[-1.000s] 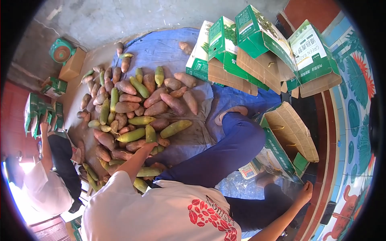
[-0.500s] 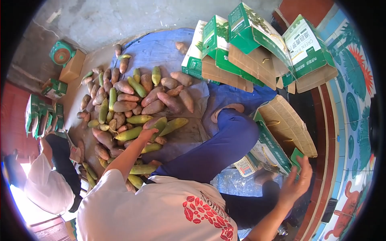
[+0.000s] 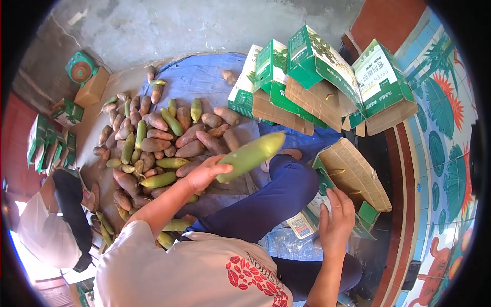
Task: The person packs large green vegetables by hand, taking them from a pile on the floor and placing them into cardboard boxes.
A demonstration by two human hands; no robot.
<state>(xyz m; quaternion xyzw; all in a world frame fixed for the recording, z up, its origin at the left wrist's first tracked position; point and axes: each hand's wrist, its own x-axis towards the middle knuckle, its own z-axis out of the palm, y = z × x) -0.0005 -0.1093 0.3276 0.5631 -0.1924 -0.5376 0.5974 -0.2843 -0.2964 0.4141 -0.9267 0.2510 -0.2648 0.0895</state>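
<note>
My left hand [image 3: 203, 173] grips one end of a large green radish [image 3: 251, 156], holding it above my bent knee, its lighter end pointing up and to the right. My right hand [image 3: 338, 220] is raised with its fingers apart and nothing in it, in front of an open green-and-white carton [image 3: 355, 171] lying by my leg. Left of the radish lies a pile of reddish sweet potatoes [image 3: 192, 149] mixed with green radishes [image 3: 159, 179] on a blue sheet [image 3: 184, 84].
Several green-and-white cartons [image 3: 332, 56] stand at the upper right with flaps hanging open. Another person [image 3: 48, 230] is at the far left beside more cartons [image 3: 46, 143]. A green round device [image 3: 81, 69] stands on a brown box [image 3: 93, 88] at the upper left.
My left hand has lifted the green radish off the pile and moved it to the right. My right hand has moved left, away from the carton's flap.
</note>
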